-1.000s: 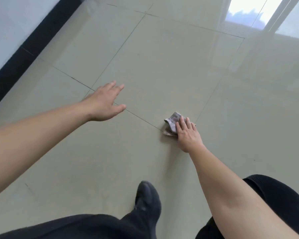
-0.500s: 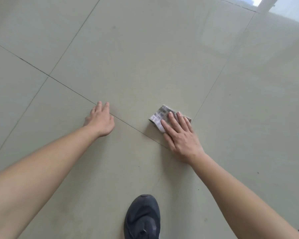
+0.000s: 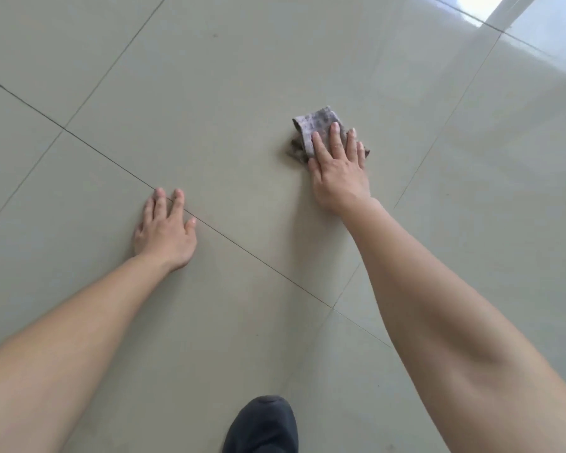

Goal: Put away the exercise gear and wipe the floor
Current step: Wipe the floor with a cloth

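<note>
On the pale tiled floor (image 3: pixel 209 76), right of centre, lies a crumpled grey patterned cloth (image 3: pixel 314 120). The right hand (image 3: pixel 339 173) presses down on its near part, palm flat, fingers (image 3: pixel 335 135) straight and slightly spread, not curled round it; the far edge of the cloth shows beyond the fingertips. Well apart to the left and nearer the person, the left hand (image 3: pixel 165 232) rests flat on the bare tile, fingers straight and close together, thumb out to the side, holding nothing. It lies across a dark grout line (image 3: pixel 258 259) that runs diagonally between the tiles. At the bottom edge shows the toe of a dark shoe (image 3: pixel 262 426). A bright reflection (image 3: pixel 490 8) sits on the floor at top right.
</note>
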Tool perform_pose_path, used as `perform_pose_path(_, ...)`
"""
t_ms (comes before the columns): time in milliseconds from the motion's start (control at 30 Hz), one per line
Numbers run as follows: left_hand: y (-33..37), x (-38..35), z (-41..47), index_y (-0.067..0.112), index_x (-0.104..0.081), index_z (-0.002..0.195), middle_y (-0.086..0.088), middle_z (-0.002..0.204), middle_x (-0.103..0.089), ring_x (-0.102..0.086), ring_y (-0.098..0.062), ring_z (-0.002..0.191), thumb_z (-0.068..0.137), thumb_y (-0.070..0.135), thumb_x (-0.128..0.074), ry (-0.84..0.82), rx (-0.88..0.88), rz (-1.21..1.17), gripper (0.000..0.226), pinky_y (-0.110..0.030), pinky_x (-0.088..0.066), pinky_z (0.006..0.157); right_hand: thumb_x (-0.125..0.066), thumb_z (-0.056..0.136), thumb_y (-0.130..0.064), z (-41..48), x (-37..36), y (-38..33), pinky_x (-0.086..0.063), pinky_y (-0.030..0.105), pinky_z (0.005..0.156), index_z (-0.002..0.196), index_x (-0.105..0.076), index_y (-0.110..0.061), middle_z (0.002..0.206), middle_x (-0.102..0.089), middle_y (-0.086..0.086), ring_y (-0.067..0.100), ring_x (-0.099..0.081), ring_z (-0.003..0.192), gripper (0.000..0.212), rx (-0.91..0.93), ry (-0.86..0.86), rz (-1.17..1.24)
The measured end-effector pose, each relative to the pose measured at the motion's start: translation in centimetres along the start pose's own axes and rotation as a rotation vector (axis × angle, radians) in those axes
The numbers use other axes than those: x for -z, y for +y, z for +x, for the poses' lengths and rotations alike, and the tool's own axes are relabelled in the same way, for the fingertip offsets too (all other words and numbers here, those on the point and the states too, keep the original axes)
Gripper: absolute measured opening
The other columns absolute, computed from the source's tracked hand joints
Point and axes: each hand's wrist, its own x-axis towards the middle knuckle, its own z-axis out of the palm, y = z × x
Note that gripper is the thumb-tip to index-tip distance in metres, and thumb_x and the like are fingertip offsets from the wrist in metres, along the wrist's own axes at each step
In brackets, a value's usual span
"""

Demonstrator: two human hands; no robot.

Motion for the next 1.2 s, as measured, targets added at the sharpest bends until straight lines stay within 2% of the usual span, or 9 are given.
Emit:
perform_pose_path(167, -0.5, -0.8, -0.3, 0.027, -0.008, 0.158, -0.003, 0.166, 0.004, 0.001, -0.022, 0.152, 0.104, 0.038, -0.030, 0.098, -0.033, 0.007, 0.059, -0.050, -0.015, 0.117, -0.034, 0.105, -0.040, -8.1, -5.3, -3.8, -0.012, 0.051, 0.122, 0.148, -0.045, -0.022, 0.161, -0.029, 0.014, 0.043, -0.016, 0.150, 0.048, 0.692, -0.094, -0.104)
perform_pose_path(300, -1.0, -1.9, -0.4, 0.027, -0.011, 0.158, -0.004, 0.166, 0.001, -0.001, -0.022, 0.152, 0.104, 0.035, -0.027, 0.169, -0.057, 0.009, 0.057, -0.050, -0.016, 0.115, -0.031, 0.108, -0.037, -12.1, -4.1, 3.9, -0.014, 0.045, 0.124, 0.152, -0.041, -0.024, 0.163, -0.025, 0.008, 0.031, -0.015, 0.153, 0.047, 1.214, -0.268, -0.247)
perform_pose_path(400, -1.0, -2.2, -0.2, 0.026, -0.013, 0.157, -0.006, 0.166, -0.002, -0.004, -0.024, 0.151, 0.104, 0.033, -0.030, 0.190, -0.064, -0.003, 0.056, -0.052, -0.016, 0.114, -0.034, 0.108, -0.040, -6.8, -0.3, 10.8, -0.019, 0.046, 0.124, 0.152, -0.040, -0.024, 0.163, -0.027, 0.008, 0.031, -0.020, 0.151, 0.047, 1.037, -0.105, -0.328)
perform_pose_path(567, -1.2, -2.4, 0.2, 0.022, -0.020, 0.156, -0.011, 0.164, -0.009, -0.009, -0.027, 0.149, 0.103, 0.032, -0.034, 0.225, -0.085, -0.005, 0.056, -0.054, -0.019, 0.110, -0.026, 0.106, -0.042, 0.1, 4.3, 14.4, -0.007, 0.044, 0.124, 0.159, -0.019, -0.026, 0.167, -0.008, 0.009, 0.036, -0.006, 0.153, 0.056, -0.357, 0.200, 0.032)
perform_pose_path(633, -1.2, -2.6, 0.4, 0.016, -0.024, 0.155, -0.015, 0.163, -0.012, -0.012, -0.030, 0.148, 0.101, 0.030, -0.038, 0.253, -0.077, -0.022, 0.057, -0.056, -0.020, 0.109, -0.030, 0.105, -0.037, 0.0, 3.1, 11.4, -0.001, 0.045, 0.124, 0.160, -0.014, -0.023, 0.167, -0.003, 0.010, 0.036, 0.000, 0.153, 0.058, -0.557, 0.222, 0.085)
perform_pose_path(800, -1.7, -1.0, 3.0, 0.007, -0.017, 0.155, -0.017, 0.164, -0.005, -0.004, -0.029, 0.151, 0.102, 0.032, -0.037, 0.324, 0.019, -0.112, 0.062, -0.057, -0.009, 0.116, -0.060, 0.083, -0.019, -6.0, -4.5, 0.4, -0.016, 0.059, 0.117, 0.146, -0.049, -0.013, 0.154, -0.039, 0.021, 0.051, -0.030, 0.142, 0.064, 0.269, 0.205, -0.034)
perform_pose_path(933, -2.6, 0.9, 6.9, 0.006, -0.004, 0.157, -0.014, 0.165, 0.005, 0.007, -0.026, 0.152, 0.103, 0.039, -0.029, 0.302, 0.144, -0.212, 0.068, -0.056, 0.000, 0.120, -0.051, 0.096, -0.027, -11.5, -6.6, -4.8, -0.004, 0.051, 0.122, 0.152, -0.038, -0.022, 0.162, -0.026, 0.011, 0.040, -0.014, 0.150, 0.058, 0.693, -0.106, -0.145)
perform_pose_path(1067, -2.4, 1.0, 8.5, 0.004, -0.001, 0.156, -0.012, 0.165, 0.008, 0.009, -0.023, 0.152, 0.104, 0.040, -0.027, 0.225, 0.157, -0.237, 0.068, -0.053, 0.005, 0.120, -0.044, 0.103, -0.028, -7.7, -3.4, -2.3, -0.004, 0.043, 0.125, 0.156, -0.028, -0.032, 0.166, -0.012, 0.004, 0.031, -0.006, 0.153, 0.056, 0.776, -0.244, -0.254)
perform_pose_path(1200, -2.6, 2.1, 8.8, 0.007, 0.007, 0.156, -0.010, 0.164, 0.018, 0.018, -0.022, 0.151, 0.104, 0.042, -0.027, 0.074, 0.173, -0.258, 0.072, -0.051, 0.010, 0.119, -0.031, 0.106, -0.039, -2.9, 1.6, 1.2, -0.014, 0.046, 0.124, 0.156, -0.027, -0.032, 0.166, -0.013, 0.003, 0.032, -0.009, 0.153, 0.051, 0.362, -0.165, -0.205)
